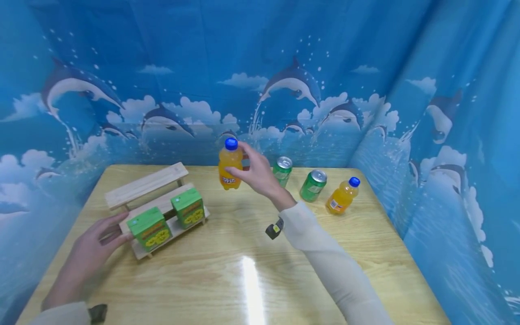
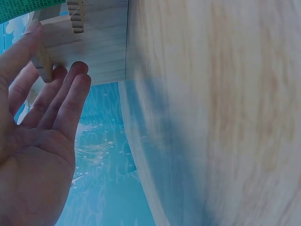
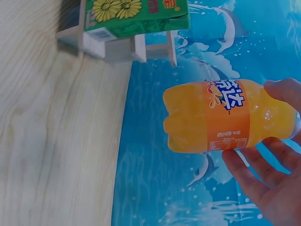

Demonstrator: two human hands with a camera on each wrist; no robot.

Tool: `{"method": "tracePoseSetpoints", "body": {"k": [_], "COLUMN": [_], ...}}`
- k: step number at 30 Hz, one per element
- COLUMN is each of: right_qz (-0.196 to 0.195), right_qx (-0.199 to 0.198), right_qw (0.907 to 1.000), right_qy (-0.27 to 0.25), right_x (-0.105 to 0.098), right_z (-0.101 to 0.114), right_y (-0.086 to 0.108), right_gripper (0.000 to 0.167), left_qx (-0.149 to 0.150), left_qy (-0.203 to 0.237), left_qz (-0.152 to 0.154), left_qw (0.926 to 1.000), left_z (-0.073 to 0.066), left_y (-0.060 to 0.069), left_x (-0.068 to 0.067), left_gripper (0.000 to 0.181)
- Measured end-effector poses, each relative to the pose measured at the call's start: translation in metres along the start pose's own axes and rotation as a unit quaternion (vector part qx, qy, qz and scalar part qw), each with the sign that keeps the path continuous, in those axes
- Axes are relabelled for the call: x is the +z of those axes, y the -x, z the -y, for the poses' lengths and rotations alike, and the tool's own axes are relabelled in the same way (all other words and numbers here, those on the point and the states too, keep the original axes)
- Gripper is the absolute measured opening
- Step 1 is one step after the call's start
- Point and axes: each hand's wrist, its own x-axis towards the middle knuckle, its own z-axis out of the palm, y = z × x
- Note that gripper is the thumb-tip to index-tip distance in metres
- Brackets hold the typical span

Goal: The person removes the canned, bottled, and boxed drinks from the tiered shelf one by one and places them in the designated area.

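Observation:
My right hand point(image 1: 257, 171) grips an orange soda bottle point(image 1: 229, 164) with a blue cap, holding it upright above the back of the table. In the right wrist view its orange label point(image 3: 228, 113) shows, with thumb and fingers around the upper part. At the left, a tiered wooden rack point(image 1: 146, 186) carries two green drink cartons with yellow flowers, one left point(image 1: 150, 229) and one right point(image 1: 188, 208), on its lower step. My left hand point(image 1: 95, 241) holds the rack's left end; in the left wrist view, the fingers point(image 2: 70, 101) lie by a wooden upright.
Right of my right hand stand two green soda cans, one partly behind the wrist point(image 1: 282, 170) and one further right point(image 1: 313, 186). A second orange soda bottle point(image 1: 342, 196) stands near the table's right edge. A blue dolphin curtain point(image 1: 260, 54) surrounds the wooden table point(image 1: 211, 280).

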Motion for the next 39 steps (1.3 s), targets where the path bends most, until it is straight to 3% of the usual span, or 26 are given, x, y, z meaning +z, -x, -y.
{"method": "tracePoseSetpoints", "body": {"k": [39], "right_qz": [-0.061], "right_qx": [0.062], "right_qw": [0.9962], "right_qy": [0.010], "right_x": [-0.050], "right_z": [-0.055], "right_y": [0.050], "right_gripper": [0.070], "left_qx": [0.003], "left_qy": [-0.007], "left_qz": [-0.004], "left_qw": [1.0000], "left_z": [-0.003], "left_y": [0.002], "left_x": [-0.002], "left_gripper": [0.084]}}
